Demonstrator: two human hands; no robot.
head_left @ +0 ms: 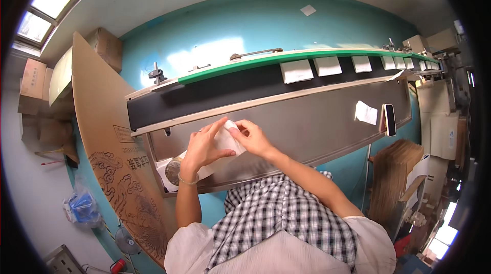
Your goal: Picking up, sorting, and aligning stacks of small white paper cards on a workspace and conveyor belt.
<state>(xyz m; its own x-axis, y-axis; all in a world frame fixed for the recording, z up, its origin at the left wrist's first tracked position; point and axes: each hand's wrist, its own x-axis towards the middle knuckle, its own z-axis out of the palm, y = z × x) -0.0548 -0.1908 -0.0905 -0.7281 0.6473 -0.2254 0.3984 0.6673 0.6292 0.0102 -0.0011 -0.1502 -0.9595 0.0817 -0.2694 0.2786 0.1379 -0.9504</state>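
Over the near left part of the brown metal worktop (pixel 286 125), both hands hold a white, soft-looking folded tissue (pixel 225 143). My left hand (pixel 204 146) wraps its left side, thumb stretched along the lower part. With bent fingers, my right hand (pixel 251 138) grips the upper right edge. The hands cover part of the tissue, so its full shape is hidden. Below my left wrist a round grey-brown block (pixel 173 170) rests beside white sheets (pixel 160 166) at the worktop's left end.
Beyond the worktop runs a black conveyor belt (pixel 215 98) with a green rail (pixel 230 69); several white packs (pixel 296 71) sit along it. A white paper (pixel 366 113) and phone (pixel 390 119) lie at right. A large cardboard sheet (pixel 102 120) stands left; stacked cardboard (pixel 394 177) is right.
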